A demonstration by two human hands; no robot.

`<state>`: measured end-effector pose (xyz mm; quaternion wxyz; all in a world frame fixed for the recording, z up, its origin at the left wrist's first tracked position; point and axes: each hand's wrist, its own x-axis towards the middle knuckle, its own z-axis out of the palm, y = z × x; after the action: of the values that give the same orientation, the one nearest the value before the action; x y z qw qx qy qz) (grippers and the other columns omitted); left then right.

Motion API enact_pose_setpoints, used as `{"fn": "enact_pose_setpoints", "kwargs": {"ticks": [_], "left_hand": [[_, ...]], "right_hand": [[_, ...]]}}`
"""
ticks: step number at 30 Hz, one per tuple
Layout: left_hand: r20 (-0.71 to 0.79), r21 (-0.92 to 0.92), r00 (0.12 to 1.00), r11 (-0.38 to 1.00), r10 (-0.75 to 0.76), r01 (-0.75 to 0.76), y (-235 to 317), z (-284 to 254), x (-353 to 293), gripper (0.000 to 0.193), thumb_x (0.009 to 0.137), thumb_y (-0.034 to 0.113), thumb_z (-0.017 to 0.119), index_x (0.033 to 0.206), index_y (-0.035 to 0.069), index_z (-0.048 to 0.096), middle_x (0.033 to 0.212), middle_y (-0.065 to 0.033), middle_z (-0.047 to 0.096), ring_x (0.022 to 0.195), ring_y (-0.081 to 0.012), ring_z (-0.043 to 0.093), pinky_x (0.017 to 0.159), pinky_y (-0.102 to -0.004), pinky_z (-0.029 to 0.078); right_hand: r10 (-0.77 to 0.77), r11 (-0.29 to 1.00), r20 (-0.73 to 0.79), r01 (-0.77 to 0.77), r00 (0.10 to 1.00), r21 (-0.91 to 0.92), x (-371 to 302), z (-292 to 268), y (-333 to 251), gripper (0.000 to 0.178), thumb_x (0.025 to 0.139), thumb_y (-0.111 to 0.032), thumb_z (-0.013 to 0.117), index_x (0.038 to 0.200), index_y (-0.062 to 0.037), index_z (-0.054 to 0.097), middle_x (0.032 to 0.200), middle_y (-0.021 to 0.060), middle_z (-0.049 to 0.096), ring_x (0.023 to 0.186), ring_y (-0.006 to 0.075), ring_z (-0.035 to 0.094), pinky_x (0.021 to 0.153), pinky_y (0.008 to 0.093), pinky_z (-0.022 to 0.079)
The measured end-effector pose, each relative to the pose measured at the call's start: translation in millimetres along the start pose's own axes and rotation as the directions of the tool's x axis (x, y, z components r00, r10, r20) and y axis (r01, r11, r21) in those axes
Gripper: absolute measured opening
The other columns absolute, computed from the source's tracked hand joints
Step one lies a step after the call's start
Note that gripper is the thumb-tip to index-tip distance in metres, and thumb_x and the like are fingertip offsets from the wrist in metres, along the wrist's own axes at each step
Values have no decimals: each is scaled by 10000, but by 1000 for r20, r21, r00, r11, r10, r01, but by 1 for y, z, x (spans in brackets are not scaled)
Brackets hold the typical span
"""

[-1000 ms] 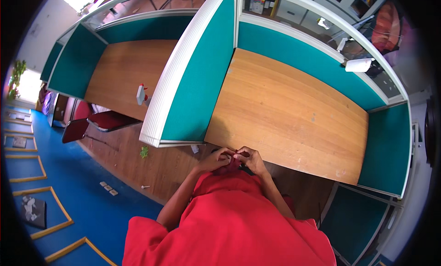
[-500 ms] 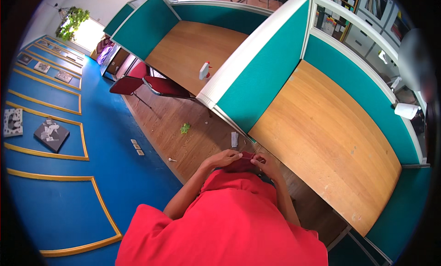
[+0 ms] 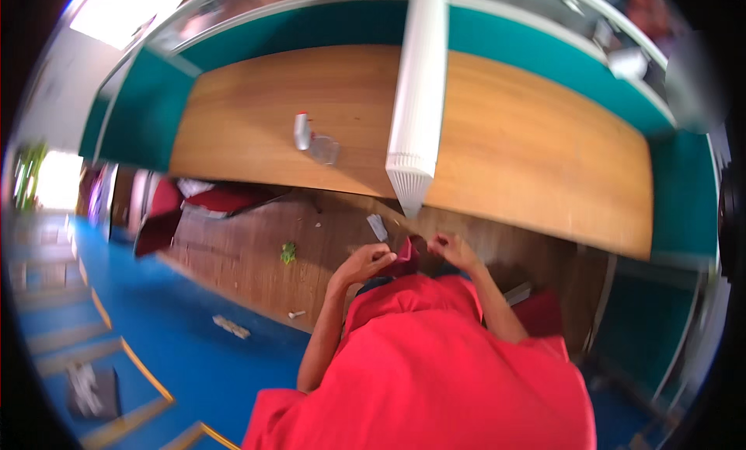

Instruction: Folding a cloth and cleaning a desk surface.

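A small dark red cloth piece (image 3: 405,257), folded and possibly a pouch, is in front of my red shirt. My left hand (image 3: 365,264) grips its left side, fingers curled and thumb on top. My right hand (image 3: 455,251) is just right of the cloth, its thumb and fingertips pinched together. Whether those fingertips hold an edge or a thin string of it cannot be made out. The cloth's lower part merges with the shirt and trousers below.
A ribbed white partition end (image 3: 412,170) divides two wooden desks (image 3: 536,155). A spray bottle (image 3: 301,131) and a clear container (image 3: 325,149) stand on the left desk. Red chairs (image 3: 225,201) are left; grey paper (image 3: 378,227) and a green leafy thing (image 3: 288,252) lie on the floor.
My view has swung left-to-right, bringing the desks straight ahead. My hands have moved slightly apart, and the cloth between them stands up in a fold instead of lying stretched.
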<state>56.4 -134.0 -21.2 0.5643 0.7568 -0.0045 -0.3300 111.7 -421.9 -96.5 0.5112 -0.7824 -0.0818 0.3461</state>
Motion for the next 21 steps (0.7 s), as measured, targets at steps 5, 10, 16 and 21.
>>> {"fn": "enact_pose_setpoints", "kwargs": {"ticks": [5,10,16,21], "left_hand": [[169,1,976,991,135,-137,-40,-34,-14,324,1048,294,628,859,32,604,743,48,492,714,-47,433,616,-267,382],[489,54,872,997,24,-58,-52,-34,14,269,1045,273,638,916,37,627,790,44,589,724,-40,496,647,-244,422],[588,142,807,977,44,-156,-28,-22,42,266,1047,276,647,923,42,619,786,49,554,714,-46,473,634,-254,406],[487,95,860,970,150,-223,0,-46,26,263,1038,271,665,934,34,625,794,51,530,733,-49,457,661,-259,399]], "right_hand": [[74,991,-339,-32,938,128,-54,77,-11,334,1042,-279,622,886,4,704,842,96,759,775,149,700,730,334,549],[328,942,-634,-191,701,276,-150,133,-1,366,1061,-281,591,865,13,685,800,96,739,754,155,698,724,332,553],[538,843,-801,-171,262,510,-281,189,40,315,1075,-233,551,912,11,667,823,88,727,763,142,690,700,299,550],[633,774,-707,-250,315,582,-280,207,63,196,1049,-150,576,1040,18,678,847,74,708,784,133,686,721,288,565]]}}
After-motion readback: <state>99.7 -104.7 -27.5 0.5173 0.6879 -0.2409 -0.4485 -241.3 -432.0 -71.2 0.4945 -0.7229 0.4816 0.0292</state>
